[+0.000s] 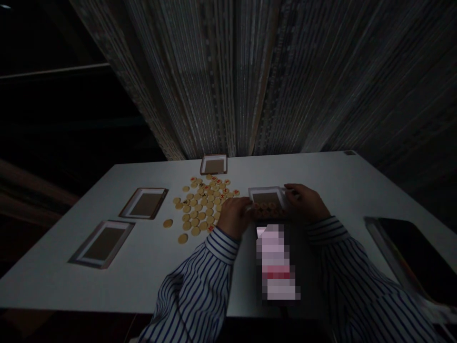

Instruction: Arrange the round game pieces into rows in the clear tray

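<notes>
A shallow box with a brown floor and pale walls lies in front of me. Several round game pieces sit in rows along its near side, in shadow. My left hand is at the box's left edge, its fingers curled in against the wall. At the right edge my right hand has thumb and fingers bent around the side. Left of the box spreads a loose pile of round wooden xiangqi pieces, some showing red or black characters; my left hand partly covers its right side.
Three similar shallow boxes stand around the pile: one at the back, two at the left. A lit phone, its screen pixelated, lies before me. A dark flat object is at the right of the white table.
</notes>
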`<state>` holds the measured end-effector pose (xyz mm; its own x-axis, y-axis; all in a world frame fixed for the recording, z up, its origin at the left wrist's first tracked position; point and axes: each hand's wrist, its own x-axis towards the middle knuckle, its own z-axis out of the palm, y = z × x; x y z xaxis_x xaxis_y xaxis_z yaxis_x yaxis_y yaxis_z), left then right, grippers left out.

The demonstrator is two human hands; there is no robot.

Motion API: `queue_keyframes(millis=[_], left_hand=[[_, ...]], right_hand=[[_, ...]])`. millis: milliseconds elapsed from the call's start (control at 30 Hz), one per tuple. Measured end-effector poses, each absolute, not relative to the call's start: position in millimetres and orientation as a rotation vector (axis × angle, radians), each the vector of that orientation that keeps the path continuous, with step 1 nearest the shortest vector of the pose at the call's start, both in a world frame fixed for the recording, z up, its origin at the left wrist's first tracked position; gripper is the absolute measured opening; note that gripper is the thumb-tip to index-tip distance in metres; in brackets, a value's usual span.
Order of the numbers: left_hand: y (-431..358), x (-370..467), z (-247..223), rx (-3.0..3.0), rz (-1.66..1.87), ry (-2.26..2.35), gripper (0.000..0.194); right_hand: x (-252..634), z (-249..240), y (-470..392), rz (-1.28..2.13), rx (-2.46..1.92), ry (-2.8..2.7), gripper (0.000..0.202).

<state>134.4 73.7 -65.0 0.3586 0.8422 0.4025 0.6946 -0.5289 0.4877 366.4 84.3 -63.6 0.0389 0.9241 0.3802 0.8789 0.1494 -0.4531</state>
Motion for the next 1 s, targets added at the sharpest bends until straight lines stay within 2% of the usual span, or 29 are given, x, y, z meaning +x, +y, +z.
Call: queue_keyframes(millis=[233,500,767,1000], left_hand=[[67,124,-46,2.220,1.163,1.367,0.011],[49,84,-25,2.087,1.400,1.375,0.014],[39,55,-50,1.736,1.555,1.650,0.023],[33,46,-78,1.691,1.653,1.705,0.021]], right_hand=[[365,-49,73,0.044,-1.553,-1.700,0.027],[354,-29,48,0.000,-1.449,-1.682,0.025],[331,-34,35,0.151,-1.353,-1.702,0.024],[327,-57,36,0.245,-1.320,-1.689,0.019]])
